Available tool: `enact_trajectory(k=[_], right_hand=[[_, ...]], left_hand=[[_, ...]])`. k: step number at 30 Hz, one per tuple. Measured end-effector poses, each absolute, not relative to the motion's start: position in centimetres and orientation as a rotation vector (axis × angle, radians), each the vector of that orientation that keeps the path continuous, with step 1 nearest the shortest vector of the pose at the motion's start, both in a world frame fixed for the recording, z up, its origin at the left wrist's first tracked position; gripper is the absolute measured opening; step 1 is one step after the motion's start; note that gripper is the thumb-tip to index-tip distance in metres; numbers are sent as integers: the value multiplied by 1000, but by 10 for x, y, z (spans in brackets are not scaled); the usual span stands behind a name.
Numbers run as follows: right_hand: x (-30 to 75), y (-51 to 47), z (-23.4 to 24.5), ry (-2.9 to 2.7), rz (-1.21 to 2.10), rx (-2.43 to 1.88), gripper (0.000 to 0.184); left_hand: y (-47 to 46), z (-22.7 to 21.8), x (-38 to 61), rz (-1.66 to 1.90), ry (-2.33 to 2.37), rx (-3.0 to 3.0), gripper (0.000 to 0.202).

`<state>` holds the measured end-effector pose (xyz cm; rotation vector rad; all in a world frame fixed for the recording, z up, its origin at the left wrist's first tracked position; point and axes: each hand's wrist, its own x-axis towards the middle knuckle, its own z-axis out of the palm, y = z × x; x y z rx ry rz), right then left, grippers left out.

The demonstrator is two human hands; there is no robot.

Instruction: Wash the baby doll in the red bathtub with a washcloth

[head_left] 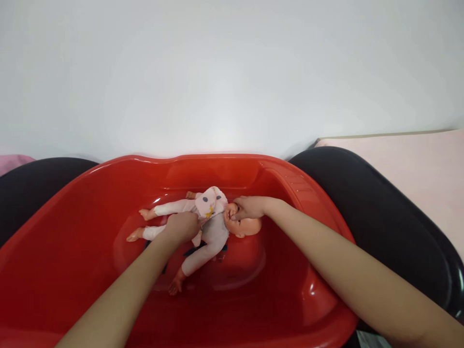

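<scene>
A baby doll (213, 234) in a pale pink suit lies on its back in a red plastic tub (90, 241), head to the right. My left hand (181, 226) is closed over the doll's belly, gripping a patterned pink cloth (212, 200) that lies across its chest. My right hand (250, 207) rests on the doll's face, fingers curled and pinched at its mouth and nose. The doll's bare head (250, 226) shows below that hand. One doll arm stretches toward me, its legs point left.
A black rounded surface (380, 212) flanks the tub on both sides. A pale pink mat (416, 164) lies at the right. A plain white wall fills the upper view. A bit of pink fabric (14, 162) shows at the far left.
</scene>
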<state>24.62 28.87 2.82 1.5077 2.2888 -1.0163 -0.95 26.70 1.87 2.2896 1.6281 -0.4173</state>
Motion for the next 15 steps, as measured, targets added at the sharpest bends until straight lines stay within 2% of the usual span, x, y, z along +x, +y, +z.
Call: enact_trajectory(k=[3,6,10,15], right_hand=[[246,289,28,2285,-1009,1510,54],[246,288,29,2288,-1014,1513,56],[246,288,30,2292,-1034,1510,56],[246,288,30,2316,-994,1488,57]], left_hand=[[262,28,-2,-567,1685,2264,42],[259,29,1,-508,1656,2303,47],[261,19,-2,-315,1586,2397,37],[261,11,5,-32,1272,2464,22]])
